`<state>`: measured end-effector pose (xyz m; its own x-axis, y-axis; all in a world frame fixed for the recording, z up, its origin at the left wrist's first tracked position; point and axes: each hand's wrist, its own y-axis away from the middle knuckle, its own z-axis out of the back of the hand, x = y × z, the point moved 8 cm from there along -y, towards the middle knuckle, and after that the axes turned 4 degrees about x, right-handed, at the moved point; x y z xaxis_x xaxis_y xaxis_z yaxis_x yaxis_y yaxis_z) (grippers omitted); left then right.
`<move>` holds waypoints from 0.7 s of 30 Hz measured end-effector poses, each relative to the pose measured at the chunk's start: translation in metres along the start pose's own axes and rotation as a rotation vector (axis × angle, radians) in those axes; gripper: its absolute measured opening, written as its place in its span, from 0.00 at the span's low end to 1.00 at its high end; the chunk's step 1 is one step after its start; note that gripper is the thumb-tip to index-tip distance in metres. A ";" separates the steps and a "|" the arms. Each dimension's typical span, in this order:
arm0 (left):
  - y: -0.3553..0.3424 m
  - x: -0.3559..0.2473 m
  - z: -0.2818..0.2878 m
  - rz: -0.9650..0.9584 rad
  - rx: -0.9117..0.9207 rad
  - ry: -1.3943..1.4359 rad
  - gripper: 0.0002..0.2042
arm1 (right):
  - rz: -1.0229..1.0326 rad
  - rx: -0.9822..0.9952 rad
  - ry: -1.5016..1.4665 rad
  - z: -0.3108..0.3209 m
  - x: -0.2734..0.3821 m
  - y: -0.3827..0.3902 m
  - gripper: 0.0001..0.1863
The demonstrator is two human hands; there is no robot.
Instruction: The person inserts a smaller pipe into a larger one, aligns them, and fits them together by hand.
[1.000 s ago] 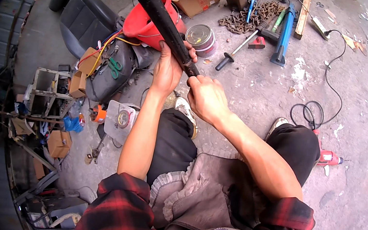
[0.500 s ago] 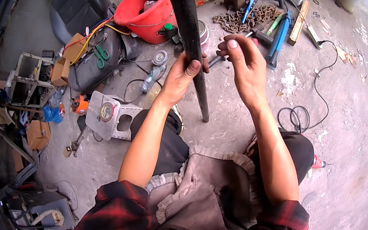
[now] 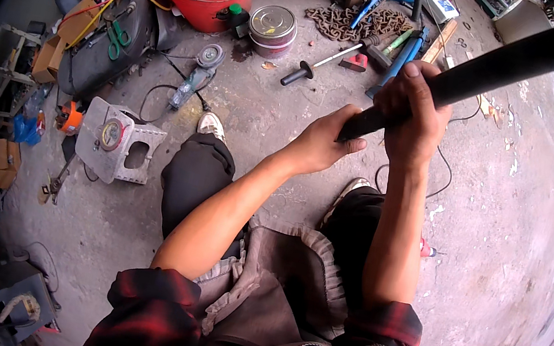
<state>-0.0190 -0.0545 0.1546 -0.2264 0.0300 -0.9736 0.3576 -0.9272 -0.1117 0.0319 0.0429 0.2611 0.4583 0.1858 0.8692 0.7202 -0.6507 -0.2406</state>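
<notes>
A long black pipe (image 3: 510,72) slants from the upper right down toward the middle, held in both my hands. My right hand (image 3: 416,120) is wrapped round it a little above its lower end. At that lower end my left hand (image 3: 327,140) closes on the pipe, thumb lying along its near side. The far end runs out past the upper right rim of the view. Beyond my hands, a black-handled metal rod (image 3: 322,64) and a red battery-like block (image 3: 355,61) lie on the concrete floor.
An angle grinder (image 3: 195,81) with its cord lies ahead of my left foot. Farther off stand a red bucket (image 3: 203,1) and a round tin (image 3: 272,30), near a rusty chain (image 3: 351,23) and blue tools (image 3: 399,61). A metal stool (image 3: 129,147) stands left; a black cable trails right.
The pipe has swung from near upright to a slant toward the upper right, its lower end lifted off the floor. My right hand, free before, now grips it; my left moved to its end.
</notes>
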 end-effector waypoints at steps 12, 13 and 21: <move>-0.012 0.043 -0.021 0.147 -0.023 -0.059 0.21 | -0.003 -0.047 -0.043 0.045 -0.004 -0.006 0.08; -0.013 0.044 -0.022 0.143 -0.024 -0.072 0.20 | -0.003 -0.027 -0.047 0.045 -0.003 -0.006 0.08; -0.014 0.046 -0.024 0.092 0.057 -0.033 0.14 | -0.019 0.175 -0.080 0.030 0.002 0.003 0.09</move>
<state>-0.0124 -0.0310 0.1069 -0.2247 -0.0677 -0.9721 0.3266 -0.9451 -0.0097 0.0503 0.0632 0.2495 0.4785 0.2597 0.8388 0.8056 -0.5098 -0.3017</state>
